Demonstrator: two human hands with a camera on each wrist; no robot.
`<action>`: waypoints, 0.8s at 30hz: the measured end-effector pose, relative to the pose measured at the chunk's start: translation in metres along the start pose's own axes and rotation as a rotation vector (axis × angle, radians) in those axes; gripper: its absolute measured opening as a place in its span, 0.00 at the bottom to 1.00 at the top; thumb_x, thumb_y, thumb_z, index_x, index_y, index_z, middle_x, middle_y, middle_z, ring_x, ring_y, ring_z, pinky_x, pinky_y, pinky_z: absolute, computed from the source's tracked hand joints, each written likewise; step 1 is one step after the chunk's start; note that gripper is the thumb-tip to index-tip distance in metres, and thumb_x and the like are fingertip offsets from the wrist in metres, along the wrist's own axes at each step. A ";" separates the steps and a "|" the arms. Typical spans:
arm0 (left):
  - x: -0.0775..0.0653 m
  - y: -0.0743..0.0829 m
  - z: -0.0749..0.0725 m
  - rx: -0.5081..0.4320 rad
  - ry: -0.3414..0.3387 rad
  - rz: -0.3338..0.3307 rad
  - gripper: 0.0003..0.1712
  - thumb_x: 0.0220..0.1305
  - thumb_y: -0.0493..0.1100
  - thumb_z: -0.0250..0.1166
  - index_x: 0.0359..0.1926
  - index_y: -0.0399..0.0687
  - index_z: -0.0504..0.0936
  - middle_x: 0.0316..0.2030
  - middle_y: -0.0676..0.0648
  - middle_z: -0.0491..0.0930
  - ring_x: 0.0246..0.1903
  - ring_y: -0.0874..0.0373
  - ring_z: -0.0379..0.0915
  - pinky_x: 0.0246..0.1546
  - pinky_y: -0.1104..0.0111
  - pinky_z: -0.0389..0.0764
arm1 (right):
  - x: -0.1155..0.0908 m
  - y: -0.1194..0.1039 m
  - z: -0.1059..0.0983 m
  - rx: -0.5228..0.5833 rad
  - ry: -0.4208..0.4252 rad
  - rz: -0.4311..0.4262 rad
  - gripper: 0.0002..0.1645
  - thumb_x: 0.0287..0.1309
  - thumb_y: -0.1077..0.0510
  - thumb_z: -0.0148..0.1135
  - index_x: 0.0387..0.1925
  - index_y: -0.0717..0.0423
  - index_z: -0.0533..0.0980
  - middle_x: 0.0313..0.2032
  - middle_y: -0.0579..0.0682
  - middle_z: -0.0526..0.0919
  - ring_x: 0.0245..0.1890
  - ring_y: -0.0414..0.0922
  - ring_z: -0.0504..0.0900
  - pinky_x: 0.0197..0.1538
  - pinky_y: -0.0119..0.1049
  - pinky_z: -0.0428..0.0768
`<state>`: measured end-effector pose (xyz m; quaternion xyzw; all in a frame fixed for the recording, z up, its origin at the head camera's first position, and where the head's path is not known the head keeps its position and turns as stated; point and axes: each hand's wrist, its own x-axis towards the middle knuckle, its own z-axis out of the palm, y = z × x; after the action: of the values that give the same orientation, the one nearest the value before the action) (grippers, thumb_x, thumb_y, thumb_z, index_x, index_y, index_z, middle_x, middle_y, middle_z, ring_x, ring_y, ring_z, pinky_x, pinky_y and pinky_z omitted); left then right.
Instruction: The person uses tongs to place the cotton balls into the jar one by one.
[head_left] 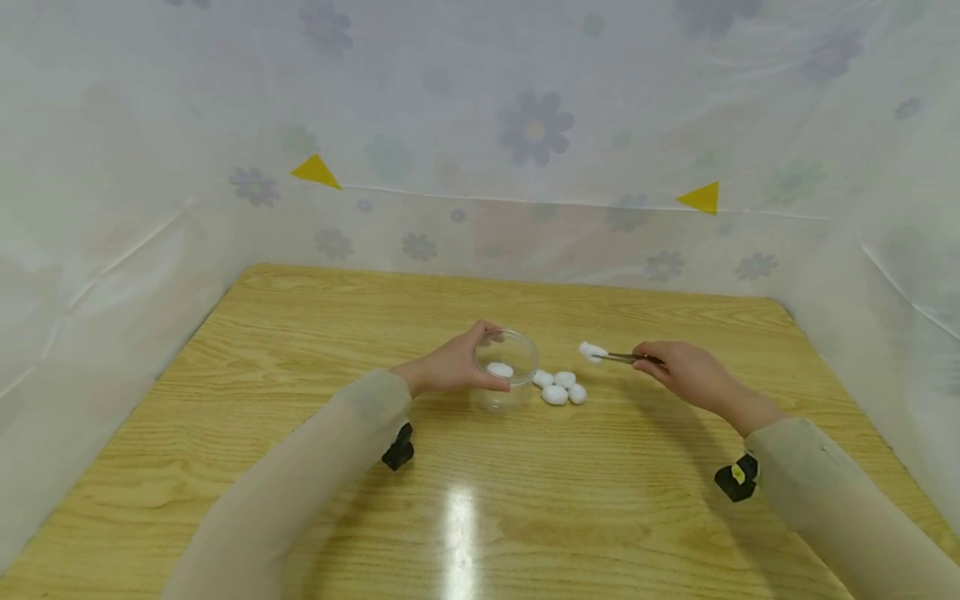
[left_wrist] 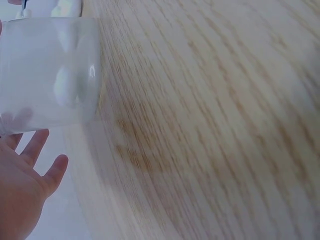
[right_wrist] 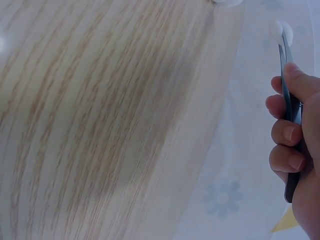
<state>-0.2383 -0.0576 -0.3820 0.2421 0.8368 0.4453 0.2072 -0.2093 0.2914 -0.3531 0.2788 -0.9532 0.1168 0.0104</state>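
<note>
My left hand (head_left: 448, 363) grips a clear plastic jar (head_left: 501, 402) by its side, thumb and fingers spread round the wall near the rim. A white cotton ball (head_left: 499, 369) shows inside the jar. In my right hand (head_left: 686, 375) is a pair of metal tweezers (head_left: 621, 358), its tips pinching another cotton ball (head_left: 592, 351) above the table, right of the jar. The right wrist view shows the fingers wrapped round the dark tweezers (right_wrist: 291, 115), with the white cotton ball (right_wrist: 284, 32) at the tips. Several cotton balls (head_left: 555, 394) lie clustered just right of the jar.
The wood-grain table (head_left: 420, 517) stretches under both arms. Flowered white sheeting (head_left: 420, 100) encloses its back and sides, with yellow triangles (head_left: 701, 198) on the back sheet. A dark wrist camera (head_left: 399, 447) hangs below the left sleeve, another dark camera (head_left: 737, 479) below the right.
</note>
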 end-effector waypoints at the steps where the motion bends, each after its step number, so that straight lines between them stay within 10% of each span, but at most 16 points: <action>1: 0.000 0.000 0.000 0.002 0.000 0.001 0.44 0.52 0.50 0.71 0.64 0.54 0.56 0.68 0.51 0.57 0.70 0.51 0.48 0.66 0.52 0.59 | 0.000 -0.001 -0.001 0.003 -0.003 0.003 0.10 0.62 0.60 0.57 0.42 0.61 0.78 0.29 0.49 0.82 0.20 0.32 0.65 0.26 0.32 0.66; 24: -0.001 0.001 -0.002 0.107 0.005 0.014 0.50 0.52 0.55 0.71 0.69 0.51 0.54 0.68 0.50 0.59 0.41 0.60 0.76 0.51 0.62 0.75 | 0.006 -0.007 -0.010 -0.002 -0.004 -0.015 0.11 0.62 0.60 0.56 0.42 0.62 0.78 0.30 0.51 0.82 0.21 0.33 0.67 0.27 0.32 0.67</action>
<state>-0.2388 -0.0592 -0.3798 0.2575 0.8582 0.4017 0.1890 -0.2107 0.2846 -0.3410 0.2864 -0.9511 0.1150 0.0096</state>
